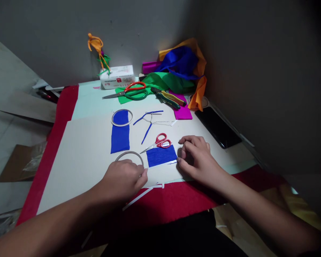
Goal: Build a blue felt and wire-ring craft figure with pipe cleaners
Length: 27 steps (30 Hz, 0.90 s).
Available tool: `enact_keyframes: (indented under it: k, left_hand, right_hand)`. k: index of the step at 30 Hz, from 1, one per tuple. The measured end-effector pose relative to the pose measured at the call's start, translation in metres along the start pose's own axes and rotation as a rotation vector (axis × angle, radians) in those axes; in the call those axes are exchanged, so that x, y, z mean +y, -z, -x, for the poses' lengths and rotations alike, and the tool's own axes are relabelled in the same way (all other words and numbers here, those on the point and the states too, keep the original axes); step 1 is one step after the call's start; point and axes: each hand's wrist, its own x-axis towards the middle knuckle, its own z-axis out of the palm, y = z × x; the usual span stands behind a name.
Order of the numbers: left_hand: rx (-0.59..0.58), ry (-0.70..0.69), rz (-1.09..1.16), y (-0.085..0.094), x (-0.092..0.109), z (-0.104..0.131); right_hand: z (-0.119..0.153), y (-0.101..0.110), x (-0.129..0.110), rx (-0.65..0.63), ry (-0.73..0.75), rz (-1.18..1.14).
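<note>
Overall, a table (77, 142), pale on top and bordered by red cloth (192, 196), carries my working area. At its far side lies a heap of coloured paper (179, 60), with the black phone (216, 126) to the right and the larger scissors (125, 91) in front. My right hand (195, 155) is relaxed, its fingers bent and parted, grasping nothing visible, beside the right edge of the blue sheet (160, 157). My left hand (127, 175) is curled over the near part of a grey ring (130, 152); I cannot tell whether it grips anything. The blue sheet lies flat between my hands, with a blue strip (120, 139) and the wire frame (147, 133) beyond it. The smaller scissors (157, 142) overlap the sheet's far edge. I judge the present step to be positioning this sheet; the next move calls for a light pinch at its edge, scissors kept clear.
</note>
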Motion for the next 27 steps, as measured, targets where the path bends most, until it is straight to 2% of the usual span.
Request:
enact_keyframes:
  k: [4,7,12,15,27]
  left_hand:
    - [-0.011,-0.006,0.007,-0.001,-0.001,0.001]
    - [-0.001,-0.024,0.02,-0.002,-0.002,0.001]
    - [0.023,-0.008,0.013,-0.004,-0.002,0.001]
    - [0.008,0.012,0.011,-0.004,-0.001,0.001]
    - [0.005,0.069,0.096,0.004,-0.003,0.002]
  right_hand:
    - [0.001,0.002,0.002,0.123,0.056,-0.152]
    - [0.007,0.003,-0.002,0.188,0.173,-0.232]
    - [0.017,-0.004,-0.008,0.043,0.476,-0.208]
    - [0.019,-0.01,-0.009,-0.019,0.594,-0.124]
    - [0.023,-0.016,-0.01,-0.102,0.602,0.094]
